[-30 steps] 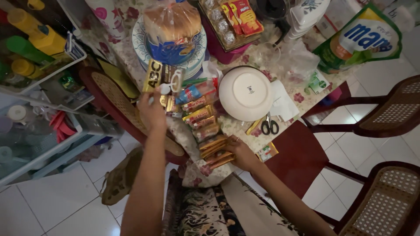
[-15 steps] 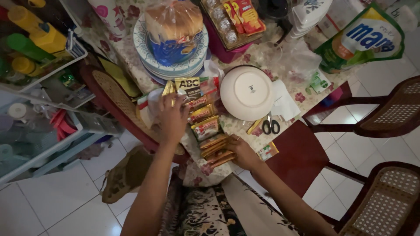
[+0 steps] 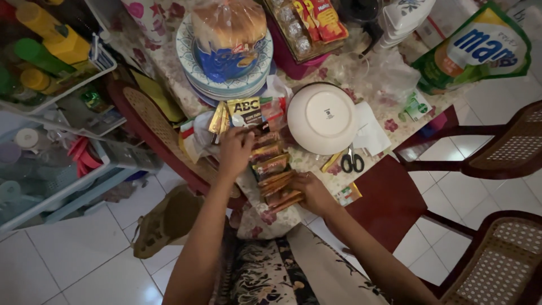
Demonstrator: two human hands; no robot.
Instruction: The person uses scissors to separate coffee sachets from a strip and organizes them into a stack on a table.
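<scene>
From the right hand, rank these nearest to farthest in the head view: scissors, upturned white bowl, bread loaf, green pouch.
Measured from the right hand, which rests on the sachets at the table's near edge:
1. Scissors, just up and right of it.
2. White bowl, upside down, straight beyond it.
3. Bread loaf, far left, on stacked plates.
4. Green pouch, far right corner.
</scene>
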